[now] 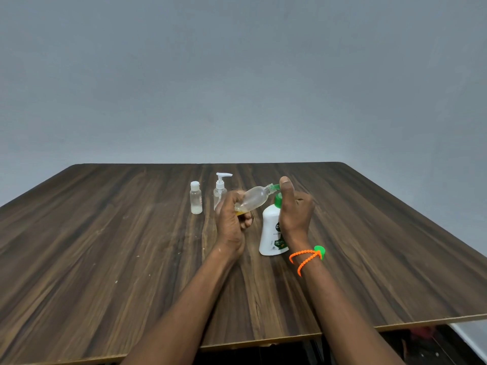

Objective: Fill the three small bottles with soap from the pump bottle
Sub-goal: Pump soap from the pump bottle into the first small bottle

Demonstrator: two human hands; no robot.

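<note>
Your two bare forearms reach forward from the lower edge of view and converge toward the middle. Your left hand has its fingers curled in a grip, back of the hand facing you. Your right hand stands upright, thumb raised and pressing downward. A beaded orange wristband with a green tab circles your right wrist.

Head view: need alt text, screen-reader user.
The left hand holds a tilted clear bottle with its mouth at the green nozzle of a white pump bottle, whose pump the right hand presses. Two other small bottles stand behind on the wooden table.
</note>
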